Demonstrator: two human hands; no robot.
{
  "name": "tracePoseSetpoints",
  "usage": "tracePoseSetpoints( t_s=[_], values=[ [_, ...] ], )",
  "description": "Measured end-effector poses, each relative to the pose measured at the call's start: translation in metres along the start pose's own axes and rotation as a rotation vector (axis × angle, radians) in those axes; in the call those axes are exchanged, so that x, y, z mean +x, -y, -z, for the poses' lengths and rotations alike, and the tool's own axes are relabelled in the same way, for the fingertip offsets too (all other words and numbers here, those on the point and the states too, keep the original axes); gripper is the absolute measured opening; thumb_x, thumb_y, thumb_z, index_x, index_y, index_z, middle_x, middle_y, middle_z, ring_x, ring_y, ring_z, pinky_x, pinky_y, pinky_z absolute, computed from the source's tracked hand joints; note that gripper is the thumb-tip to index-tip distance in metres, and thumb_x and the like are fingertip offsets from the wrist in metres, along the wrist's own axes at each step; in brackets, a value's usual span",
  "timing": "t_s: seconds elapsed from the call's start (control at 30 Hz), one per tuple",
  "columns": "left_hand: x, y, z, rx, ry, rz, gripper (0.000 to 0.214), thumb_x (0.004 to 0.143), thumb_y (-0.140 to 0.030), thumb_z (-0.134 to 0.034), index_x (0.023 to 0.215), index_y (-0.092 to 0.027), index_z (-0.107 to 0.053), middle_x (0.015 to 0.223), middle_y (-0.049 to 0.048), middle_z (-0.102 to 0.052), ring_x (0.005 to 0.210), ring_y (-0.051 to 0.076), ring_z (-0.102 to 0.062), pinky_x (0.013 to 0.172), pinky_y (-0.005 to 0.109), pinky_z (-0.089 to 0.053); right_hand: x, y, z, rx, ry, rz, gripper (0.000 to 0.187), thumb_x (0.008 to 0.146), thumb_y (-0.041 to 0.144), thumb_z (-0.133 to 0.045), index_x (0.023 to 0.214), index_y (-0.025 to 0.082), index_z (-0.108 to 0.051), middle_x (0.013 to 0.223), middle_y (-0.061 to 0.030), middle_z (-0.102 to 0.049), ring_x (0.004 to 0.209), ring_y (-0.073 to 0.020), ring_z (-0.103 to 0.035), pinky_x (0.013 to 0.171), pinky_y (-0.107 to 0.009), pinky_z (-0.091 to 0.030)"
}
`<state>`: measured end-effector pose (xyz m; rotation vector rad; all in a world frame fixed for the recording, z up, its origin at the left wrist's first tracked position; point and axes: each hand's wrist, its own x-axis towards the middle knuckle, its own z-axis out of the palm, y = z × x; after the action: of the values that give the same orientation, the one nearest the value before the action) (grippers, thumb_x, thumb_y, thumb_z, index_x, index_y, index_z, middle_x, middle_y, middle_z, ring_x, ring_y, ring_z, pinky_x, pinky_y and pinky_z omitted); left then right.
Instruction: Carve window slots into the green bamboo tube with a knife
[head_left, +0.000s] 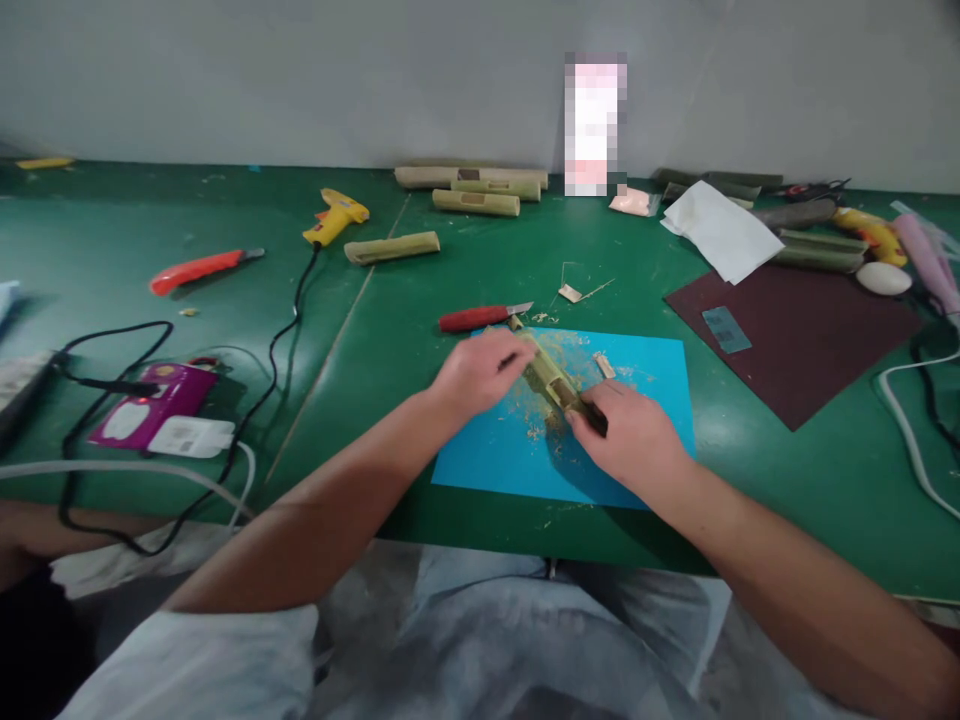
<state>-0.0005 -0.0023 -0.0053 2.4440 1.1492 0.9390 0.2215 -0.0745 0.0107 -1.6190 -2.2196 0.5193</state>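
A green bamboo tube with a rectangular opening cut in its side lies slantwise over a blue sheet. My right hand is closed round its near end, thumb beside the opening. At the far end, my left hand has its fingers curled against the tube; a dark patch shows between them, and I cannot tell what it is. Pale shavings are scattered on the sheet round the tube. Just beyond my left hand lies a red-handled carving knife. A small cut bamboo chip rests beyond my right hand.
Several cut bamboo tubes lie toward the wall. To the left are a yellow glue gun, a red utility knife and a purple power strip with cords. On the right, white paper overlaps a dark brown sheet.
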Motion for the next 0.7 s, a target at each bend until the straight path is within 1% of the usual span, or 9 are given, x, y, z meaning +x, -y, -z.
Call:
tracePoseSetpoints(
  t_s=[0.07,0.17,0.3,0.4,0.43,0.53,0.57,0.7],
  values=[
    [-0.0003,0.0002,-0.0004,0.008,-0.019,0.006,0.021,0.095,-0.028,-0.054,0.089,-0.017,-0.071,0.083,0.0056,-0.07,0.078,0.017,-0.066,0.074,0.03,-0.052,0.0001,0.0003,0.0,-0.001,0.002,-0.003,0.019,0.091,0.035,-0.051,0.084,0.02,-0.062,0.089,-0.007,-0.066,0.08,-0.02,-0.061,0.066,-0.032,-0.041],
    [-0.0012,-0.0023,-0.0023,0.003,0.071,-0.07,0.021,0.096,-0.027,-0.052,0.089,-0.018,-0.07,0.084,0.0043,-0.071,0.08,0.016,-0.066,0.074,0.029,-0.052,0.0001,0.0008,-0.0001,-0.004,0.014,-0.008,0.018,0.091,0.034,-0.052,0.083,0.02,-0.061,0.087,-0.0063,-0.066,0.08,-0.0197,-0.061,0.065,-0.032,-0.041],
    [-0.0026,-0.0075,-0.0038,0.043,0.013,-0.031,0.023,0.097,-0.027,-0.051,0.089,-0.016,-0.07,0.081,0.0049,-0.069,0.076,0.015,-0.064,0.072,0.028,-0.051,0.0,0.0017,0.0005,-0.001,0.009,-0.015,0.019,0.091,0.035,-0.052,0.085,0.019,-0.062,0.09,-0.0067,-0.066,0.082,-0.0204,-0.061,0.066,-0.032,-0.041],
    [-0.0043,-0.0094,-0.0027,0.031,0.081,-0.065,0.022,0.097,-0.026,-0.051,0.093,-0.017,-0.07,0.083,0.0046,-0.071,0.079,0.016,-0.066,0.073,0.027,-0.051,0.0,0.0023,0.0009,-0.013,0.027,-0.012,0.017,0.089,0.034,-0.054,0.084,0.019,-0.062,0.09,-0.0065,-0.066,0.083,-0.0206,-0.062,0.066,-0.032,-0.041],
    [-0.0048,-0.0091,-0.002,0.033,0.078,-0.053,0.021,0.097,-0.026,-0.051,0.093,-0.018,-0.071,0.083,0.0046,-0.071,0.08,0.016,-0.066,0.073,0.028,-0.052,-0.0001,0.0025,0.0009,-0.018,0.027,-0.01,0.017,0.089,0.034,-0.055,0.084,0.02,-0.062,0.089,-0.0063,-0.066,0.082,-0.0206,-0.062,0.066,-0.032,-0.041],
    [-0.0054,-0.0069,-0.0005,0.047,-0.01,0.038,0.02,0.095,-0.027,-0.054,0.092,-0.017,-0.071,0.087,0.0058,-0.072,0.081,0.017,-0.067,0.076,0.029,-0.053,-0.0007,0.0031,0.0005,-0.042,0.001,-0.01,0.02,0.089,0.038,-0.054,0.083,0.021,-0.061,0.089,-0.0064,-0.067,0.081,-0.0206,-0.061,0.064,-0.032,-0.04],
    [-0.0055,-0.0066,-0.0005,0.04,-0.019,0.042,0.02,0.096,-0.027,-0.054,0.093,-0.017,-0.071,0.088,0.0059,-0.072,0.082,0.017,-0.067,0.077,0.029,-0.053,-0.001,0.0032,0.0003,-0.052,-0.006,-0.008,0.021,0.089,0.039,-0.054,0.082,0.021,-0.062,0.088,-0.0063,-0.067,0.08,-0.0205,-0.061,0.063,-0.032,-0.039],
    [-0.0061,-0.0065,-0.0019,0.007,0.033,-0.05,0.019,0.096,-0.025,-0.053,0.099,-0.018,-0.071,0.093,0.0052,-0.073,0.088,0.017,-0.068,0.081,0.03,-0.054,-0.0023,0.0025,-0.0005,-0.077,-0.008,0.024,0.02,0.089,0.038,-0.054,0.081,0.021,-0.061,0.084,-0.0052,-0.065,0.077,-0.0195,-0.061,0.062,-0.032,-0.039]
  ],
)
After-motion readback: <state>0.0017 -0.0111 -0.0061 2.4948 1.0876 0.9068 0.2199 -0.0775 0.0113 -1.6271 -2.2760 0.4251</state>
